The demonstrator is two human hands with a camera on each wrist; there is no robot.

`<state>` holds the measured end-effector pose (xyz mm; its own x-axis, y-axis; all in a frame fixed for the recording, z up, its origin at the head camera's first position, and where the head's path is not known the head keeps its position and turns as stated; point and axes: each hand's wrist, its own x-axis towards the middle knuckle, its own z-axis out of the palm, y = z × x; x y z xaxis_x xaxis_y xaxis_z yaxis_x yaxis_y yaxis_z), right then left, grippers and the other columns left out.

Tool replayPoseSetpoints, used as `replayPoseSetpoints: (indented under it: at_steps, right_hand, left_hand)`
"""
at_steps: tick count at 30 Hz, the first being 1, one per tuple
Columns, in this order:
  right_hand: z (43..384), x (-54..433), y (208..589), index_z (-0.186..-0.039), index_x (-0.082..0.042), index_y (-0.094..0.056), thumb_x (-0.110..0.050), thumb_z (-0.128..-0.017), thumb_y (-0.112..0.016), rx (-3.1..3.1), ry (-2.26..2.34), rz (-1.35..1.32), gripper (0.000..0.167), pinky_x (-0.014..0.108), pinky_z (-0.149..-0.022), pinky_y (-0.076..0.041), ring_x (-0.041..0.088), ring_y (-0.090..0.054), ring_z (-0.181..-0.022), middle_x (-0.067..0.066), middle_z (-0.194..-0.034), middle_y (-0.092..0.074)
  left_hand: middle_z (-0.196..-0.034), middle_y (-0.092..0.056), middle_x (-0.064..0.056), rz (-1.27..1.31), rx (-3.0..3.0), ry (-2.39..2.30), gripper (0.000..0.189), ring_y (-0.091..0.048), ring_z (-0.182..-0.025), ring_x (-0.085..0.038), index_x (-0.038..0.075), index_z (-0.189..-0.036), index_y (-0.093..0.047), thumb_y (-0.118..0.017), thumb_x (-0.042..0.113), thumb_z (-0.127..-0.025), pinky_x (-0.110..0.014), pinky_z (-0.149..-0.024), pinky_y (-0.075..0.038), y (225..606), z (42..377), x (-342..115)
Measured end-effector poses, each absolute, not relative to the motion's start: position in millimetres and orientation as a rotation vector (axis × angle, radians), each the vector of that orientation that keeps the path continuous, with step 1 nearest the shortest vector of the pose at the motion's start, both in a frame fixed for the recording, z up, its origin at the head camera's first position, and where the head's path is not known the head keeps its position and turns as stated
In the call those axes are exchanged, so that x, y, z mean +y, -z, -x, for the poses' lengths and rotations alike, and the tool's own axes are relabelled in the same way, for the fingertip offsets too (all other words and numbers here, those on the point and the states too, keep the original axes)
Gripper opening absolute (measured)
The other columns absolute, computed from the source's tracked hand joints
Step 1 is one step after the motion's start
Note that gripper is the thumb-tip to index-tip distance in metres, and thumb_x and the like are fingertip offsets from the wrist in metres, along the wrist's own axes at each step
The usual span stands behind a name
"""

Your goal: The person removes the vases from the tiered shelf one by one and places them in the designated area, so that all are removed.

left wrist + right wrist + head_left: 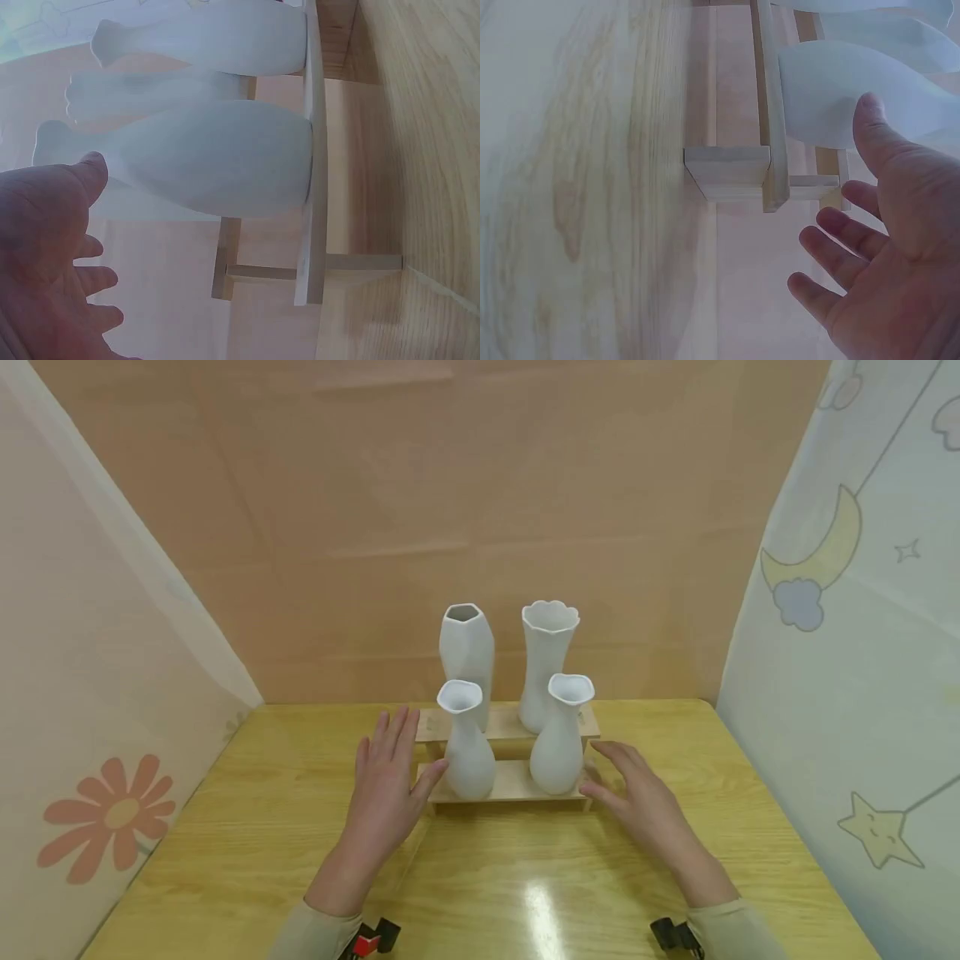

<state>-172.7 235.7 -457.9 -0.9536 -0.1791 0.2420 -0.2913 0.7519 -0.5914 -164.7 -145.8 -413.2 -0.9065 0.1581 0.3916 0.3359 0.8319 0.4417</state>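
Four white vases would be too exact to tally, so: several white vases stand upright on a two-step wooden stand (517, 781). On the lower step are a front left vase (471, 760) and a front right vase (558, 756), both round-bellied with flared rims. Behind them stand an angular faceted vase (467, 647) and a scallop-rimmed vase (546, 652). My left hand (386, 789) is spread beside the stand's left end, its thumb close to the front left vase. At the other end my right hand (637, 797) has loosely bent fingers near the front right vase. Neither hand holds anything.
The stand rests on a yellow wood-grain table (300, 827). A plain tan sheet (450, 485) hangs behind it. Printed pale sheets (810, 677) flank both sides. Small black devices (675, 935) are strapped at the wrists.
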Motion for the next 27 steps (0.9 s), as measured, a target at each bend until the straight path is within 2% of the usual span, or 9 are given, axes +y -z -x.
replayPoseSetpoints:
  at_steps: [9,18,22,27]
  right_hand:
    - [178,237,472,-0.163,-0.012,-0.052,-0.045,-0.103,-0.079,-2.775,-1.062,-0.401,0.073,0.08,-0.112,-0.04,0.055,-0.045,-0.149,0.023,-0.166,-0.045]
    - [183,237,479,-0.163,-0.013,-0.052,-0.049,-0.098,-0.083,-2.785,-1.128,-0.402,0.081,0.081,-0.112,-0.04,0.058,-0.043,-0.15,0.024,-0.168,-0.042]
    - [187,237,482,-0.161,-0.013,-0.054,-0.042,-0.096,-0.086,-2.755,-1.207,-0.438,0.078,0.079,-0.112,-0.041,0.056,-0.042,-0.151,0.024,-0.167,-0.045]
    - [192,236,489,-0.159,-0.011,-0.055,-0.032,-0.096,-0.089,-2.721,-1.328,-0.473,0.076,0.072,-0.115,-0.043,0.053,-0.042,-0.152,0.022,-0.164,-0.048]
  left_hand:
    - [-0.18,-0.027,-0.017,0.436,-2.617,0.87,0.086,-0.013,-0.167,-0.043,0.004,-0.173,-0.03,-0.071,0.043,-0.109,-0.074,-0.128,-0.013,404,165,-139]
    - [-0.179,-0.031,-0.015,0.464,-2.564,0.991,0.084,-0.017,-0.167,-0.043,0.004,-0.173,-0.031,-0.072,0.038,-0.109,-0.073,-0.129,-0.017,399,166,-132]
    - [-0.179,-0.031,-0.014,0.457,-2.548,1.025,0.084,-0.018,-0.166,-0.043,0.007,-0.174,-0.03,-0.072,0.039,-0.109,-0.074,-0.128,-0.019,397,167,-130]
    - [-0.178,-0.032,-0.015,0.451,-2.523,1.074,0.083,-0.02,-0.166,-0.042,0.007,-0.174,-0.031,-0.072,0.039,-0.109,-0.074,-0.127,-0.022,396,167,-127]
